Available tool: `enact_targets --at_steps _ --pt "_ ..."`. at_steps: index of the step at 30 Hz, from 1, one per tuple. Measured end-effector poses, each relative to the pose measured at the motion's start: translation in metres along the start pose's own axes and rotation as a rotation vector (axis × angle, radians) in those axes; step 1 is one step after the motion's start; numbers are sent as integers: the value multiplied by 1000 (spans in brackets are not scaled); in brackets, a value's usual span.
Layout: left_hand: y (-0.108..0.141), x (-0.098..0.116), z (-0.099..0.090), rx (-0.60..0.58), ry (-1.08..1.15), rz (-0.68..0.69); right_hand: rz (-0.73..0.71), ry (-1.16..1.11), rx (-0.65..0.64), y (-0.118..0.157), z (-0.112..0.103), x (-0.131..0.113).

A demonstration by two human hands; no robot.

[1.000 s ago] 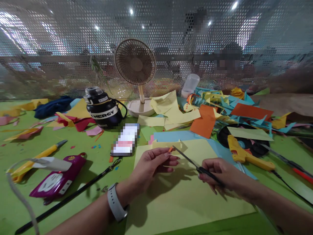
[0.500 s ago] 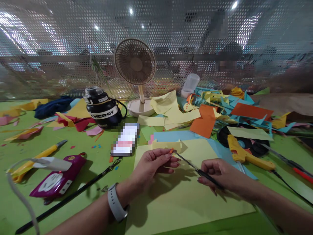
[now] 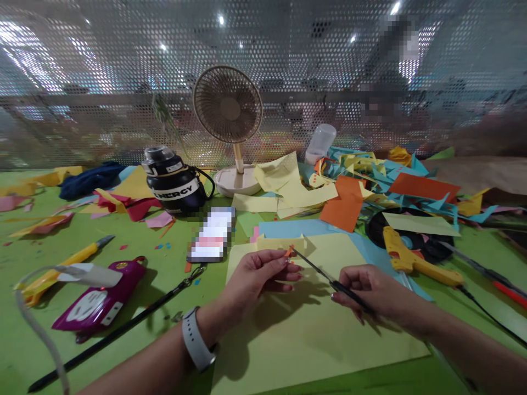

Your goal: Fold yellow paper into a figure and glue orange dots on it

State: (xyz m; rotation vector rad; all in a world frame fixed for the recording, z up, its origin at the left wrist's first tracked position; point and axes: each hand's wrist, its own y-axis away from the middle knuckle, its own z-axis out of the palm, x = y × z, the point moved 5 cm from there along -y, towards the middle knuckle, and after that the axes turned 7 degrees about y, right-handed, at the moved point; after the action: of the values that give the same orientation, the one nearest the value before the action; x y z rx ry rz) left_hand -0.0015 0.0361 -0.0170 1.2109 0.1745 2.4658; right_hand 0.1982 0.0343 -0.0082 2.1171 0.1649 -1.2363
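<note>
In my left hand [image 3: 263,271], thumb and forefinger pinch a tiny piece of orange paper [image 3: 290,250], with the other fingers loosely curled. My right hand [image 3: 360,291] is closed around the black handle of slim scissors [image 3: 313,266], seen nearly edge-on. Their narrow tip meets the orange piece, and whether the blades are apart cannot be made out. Both hands are above a large pale yellow sheet [image 3: 329,340]. Just behind the left fingers lies a small folded yellow paper piece [image 3: 280,241].
Left are a phone [image 3: 211,235], black bottle [image 3: 175,186], purple power bank [image 3: 101,299] with cable, and yellow cutter [image 3: 69,266]. A fan [image 3: 228,104] stands behind. On the right are a yellow glue gun [image 3: 411,260], black dish [image 3: 374,227] and heaped paper scraps [image 3: 370,164].
The orange piece shows slightly more and higher at the scissors' tip. My right hand has shifted up very slightly; my left hand stays almost in place.
</note>
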Motion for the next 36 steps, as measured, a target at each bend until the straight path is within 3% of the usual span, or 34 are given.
enact_targets --at_steps 36 --pt "0 1 0 -4 -9 25 14 -5 -20 3 2 -6"
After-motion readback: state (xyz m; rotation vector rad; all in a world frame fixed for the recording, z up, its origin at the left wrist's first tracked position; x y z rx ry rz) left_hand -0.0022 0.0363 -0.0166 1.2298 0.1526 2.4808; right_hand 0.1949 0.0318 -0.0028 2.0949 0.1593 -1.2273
